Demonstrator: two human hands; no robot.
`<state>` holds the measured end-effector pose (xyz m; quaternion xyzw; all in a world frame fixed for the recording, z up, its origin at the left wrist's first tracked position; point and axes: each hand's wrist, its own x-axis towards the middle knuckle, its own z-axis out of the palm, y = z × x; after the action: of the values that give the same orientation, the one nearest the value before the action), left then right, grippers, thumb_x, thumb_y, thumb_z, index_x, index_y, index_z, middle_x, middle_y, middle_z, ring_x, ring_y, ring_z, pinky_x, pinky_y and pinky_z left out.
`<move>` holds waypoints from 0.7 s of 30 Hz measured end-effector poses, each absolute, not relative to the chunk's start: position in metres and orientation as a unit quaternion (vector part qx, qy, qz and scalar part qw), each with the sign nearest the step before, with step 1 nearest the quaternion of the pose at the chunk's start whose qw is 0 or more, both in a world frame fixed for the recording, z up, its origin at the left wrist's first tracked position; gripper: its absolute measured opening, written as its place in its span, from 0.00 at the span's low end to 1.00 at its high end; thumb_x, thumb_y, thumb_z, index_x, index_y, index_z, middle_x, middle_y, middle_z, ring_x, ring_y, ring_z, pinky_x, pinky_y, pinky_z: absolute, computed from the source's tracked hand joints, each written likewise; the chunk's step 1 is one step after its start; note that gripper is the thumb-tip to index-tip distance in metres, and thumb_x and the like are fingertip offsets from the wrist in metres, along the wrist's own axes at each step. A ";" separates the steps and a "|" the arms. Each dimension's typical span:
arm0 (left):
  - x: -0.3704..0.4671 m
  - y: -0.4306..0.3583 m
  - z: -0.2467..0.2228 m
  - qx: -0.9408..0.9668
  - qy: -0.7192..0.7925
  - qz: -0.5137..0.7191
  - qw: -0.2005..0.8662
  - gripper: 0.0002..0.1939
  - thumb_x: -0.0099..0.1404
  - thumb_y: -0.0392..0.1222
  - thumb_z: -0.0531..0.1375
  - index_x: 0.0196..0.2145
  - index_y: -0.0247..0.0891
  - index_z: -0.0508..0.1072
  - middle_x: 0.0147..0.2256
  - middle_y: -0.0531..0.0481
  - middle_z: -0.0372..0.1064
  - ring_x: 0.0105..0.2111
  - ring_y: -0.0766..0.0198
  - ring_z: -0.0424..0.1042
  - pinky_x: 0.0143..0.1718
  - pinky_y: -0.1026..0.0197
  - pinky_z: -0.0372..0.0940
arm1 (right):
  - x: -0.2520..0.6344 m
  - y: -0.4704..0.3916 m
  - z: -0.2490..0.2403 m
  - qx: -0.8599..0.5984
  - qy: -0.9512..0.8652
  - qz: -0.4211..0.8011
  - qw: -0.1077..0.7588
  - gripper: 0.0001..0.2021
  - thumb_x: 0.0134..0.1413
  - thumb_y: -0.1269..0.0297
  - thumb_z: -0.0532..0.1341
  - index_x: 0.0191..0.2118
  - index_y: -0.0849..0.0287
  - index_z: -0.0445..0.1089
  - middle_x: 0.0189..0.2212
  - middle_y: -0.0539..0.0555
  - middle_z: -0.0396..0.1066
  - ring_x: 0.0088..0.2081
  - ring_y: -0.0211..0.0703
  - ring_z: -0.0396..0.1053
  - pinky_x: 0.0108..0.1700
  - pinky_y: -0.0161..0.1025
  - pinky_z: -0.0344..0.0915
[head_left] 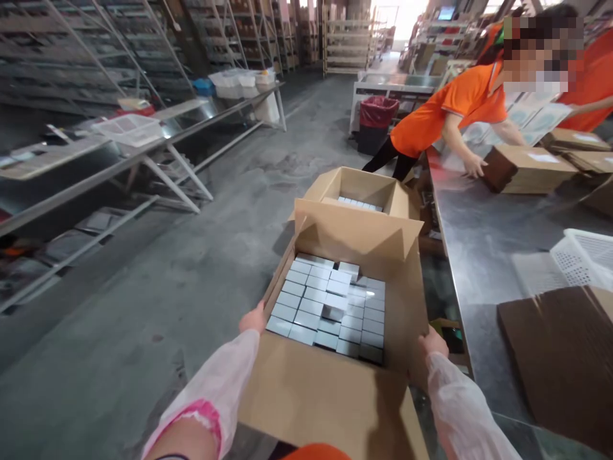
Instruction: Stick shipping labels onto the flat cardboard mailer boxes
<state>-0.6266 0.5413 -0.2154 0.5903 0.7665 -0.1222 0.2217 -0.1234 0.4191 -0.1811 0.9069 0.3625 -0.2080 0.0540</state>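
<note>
A large open cardboard box (349,239) is in front of me, its flaps folded outward. Inside lie many small white boxes (311,300) in rows, a few sitting higher than the others. My left hand (253,317) grips the left side of the carton, with the fingers partly hidden behind its edge. On the opposite side my right hand (433,344) is closed on the right wall or flap. Both forearms wear whitish sleeve covers. Just beyond stands a second open carton (368,182), also with small white boxes in it.
To the right runs a metal worktable (460,223) with flat cardboard (560,358), a white plastic basket (589,255) and a cardboard stack (531,169) touched by a co-worker in orange (445,102). A lined bin (378,121) stands ahead. Along the left is another long bench (182,131).
</note>
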 end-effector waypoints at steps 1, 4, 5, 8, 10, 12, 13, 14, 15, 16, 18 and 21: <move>-0.627 0.541 -0.215 0.590 0.767 -0.122 0.222 0.28 0.65 0.36 0.46 0.62 0.47 0.53 0.45 0.40 0.73 0.44 0.51 0.73 0.41 0.54 0.64 | -0.123 0.419 -0.181 0.908 0.360 -0.209 0.056 0.20 0.51 0.64 0.57 0.52 0.51 0.67 0.39 0.56 0.76 0.40 0.48 0.75 0.37 0.37 0.68; -0.628 0.542 -0.214 0.586 0.770 -0.123 0.222 0.28 0.65 0.37 0.46 0.62 0.47 0.54 0.46 0.39 0.73 0.45 0.49 0.73 0.42 0.53 0.64 | -0.122 0.418 -0.178 0.909 0.353 -0.212 0.064 0.21 0.51 0.65 0.57 0.53 0.52 0.66 0.38 0.57 0.76 0.41 0.49 0.74 0.38 0.38 0.68; -0.628 0.542 -0.214 0.584 0.771 -0.124 0.222 0.28 0.66 0.37 0.45 0.63 0.47 0.54 0.46 0.39 0.73 0.45 0.49 0.73 0.42 0.53 0.64 | -0.122 0.418 -0.177 0.909 0.352 -0.213 0.065 0.22 0.51 0.66 0.57 0.54 0.53 0.66 0.38 0.57 0.76 0.41 0.49 0.74 0.39 0.39 0.68; -0.628 0.544 -0.215 0.583 0.772 -0.125 0.222 0.28 0.66 0.36 0.44 0.62 0.47 0.55 0.47 0.40 0.73 0.46 0.50 0.73 0.43 0.53 0.64 | -0.123 0.419 -0.174 0.908 0.350 -0.221 0.072 0.23 0.52 0.67 0.55 0.55 0.54 0.64 0.40 0.58 0.76 0.43 0.49 0.74 0.40 0.39 0.67; -0.629 0.545 -0.215 0.582 0.773 -0.125 0.221 0.28 0.65 0.35 0.45 0.62 0.47 0.55 0.47 0.40 0.73 0.46 0.51 0.73 0.44 0.54 0.65 | -0.125 0.420 -0.172 0.906 0.348 -0.227 0.077 0.22 0.54 0.66 0.54 0.56 0.56 0.64 0.42 0.59 0.75 0.43 0.50 0.74 0.40 0.39 0.67; -0.629 0.545 -0.215 0.581 0.773 -0.126 0.220 0.28 0.65 0.35 0.45 0.62 0.48 0.55 0.47 0.40 0.73 0.46 0.52 0.73 0.43 0.54 0.65 | -0.128 0.421 -0.172 0.904 0.351 -0.231 0.080 0.22 0.55 0.66 0.52 0.56 0.56 0.63 0.44 0.59 0.74 0.44 0.50 0.73 0.40 0.38 0.67; -0.629 0.545 -0.215 0.582 0.773 -0.126 0.220 0.28 0.65 0.35 0.46 0.62 0.48 0.55 0.46 0.40 0.73 0.45 0.52 0.73 0.43 0.55 0.65 | -0.130 0.422 -0.172 0.903 0.353 -0.233 0.080 0.22 0.55 0.66 0.52 0.56 0.56 0.63 0.44 0.59 0.74 0.44 0.50 0.73 0.40 0.38 0.67; -0.629 0.545 -0.215 0.582 0.773 -0.125 0.220 0.28 0.65 0.35 0.46 0.62 0.48 0.55 0.46 0.40 0.74 0.45 0.52 0.74 0.43 0.55 0.65 | -0.132 0.423 -0.172 0.901 0.356 -0.234 0.080 0.22 0.55 0.66 0.52 0.56 0.56 0.63 0.44 0.59 0.74 0.45 0.50 0.73 0.40 0.38 0.67; -0.629 0.545 -0.215 0.584 0.772 -0.124 0.219 0.28 0.65 0.35 0.46 0.62 0.48 0.56 0.46 0.40 0.74 0.45 0.52 0.74 0.43 0.54 0.65 | -0.134 0.423 -0.172 0.900 0.358 -0.235 0.079 0.21 0.54 0.67 0.52 0.55 0.55 0.64 0.44 0.59 0.74 0.44 0.50 0.73 0.40 0.38 0.67; -0.629 0.545 -0.215 0.586 0.771 -0.122 0.219 0.28 0.65 0.36 0.46 0.62 0.48 0.56 0.46 0.39 0.74 0.45 0.52 0.74 0.43 0.54 0.65 | -0.135 0.424 -0.173 0.899 0.360 -0.236 0.079 0.21 0.54 0.67 0.53 0.55 0.54 0.64 0.43 0.58 0.75 0.44 0.50 0.73 0.39 0.38 0.67; -0.629 0.544 -0.214 0.588 0.769 -0.120 0.220 0.27 0.65 0.35 0.46 0.62 0.47 0.56 0.45 0.39 0.73 0.45 0.51 0.73 0.42 0.54 0.65 | -0.137 0.424 -0.174 0.898 0.363 -0.235 0.077 0.21 0.53 0.67 0.53 0.55 0.53 0.64 0.43 0.57 0.75 0.43 0.49 0.74 0.39 0.38 0.67; -0.629 0.544 -0.212 0.588 0.768 -0.120 0.223 0.28 0.65 0.35 0.46 0.62 0.45 0.55 0.45 0.38 0.73 0.45 0.50 0.73 0.42 0.54 0.64 | -0.137 0.423 -0.175 0.900 0.365 -0.228 0.074 0.22 0.54 0.67 0.52 0.56 0.52 0.63 0.42 0.57 0.75 0.43 0.49 0.74 0.39 0.38 0.67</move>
<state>-0.6291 0.5435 -0.2120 0.5883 0.7680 -0.1195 0.2233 -0.1369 0.4234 -0.1752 0.8997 0.3649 -0.2276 0.0742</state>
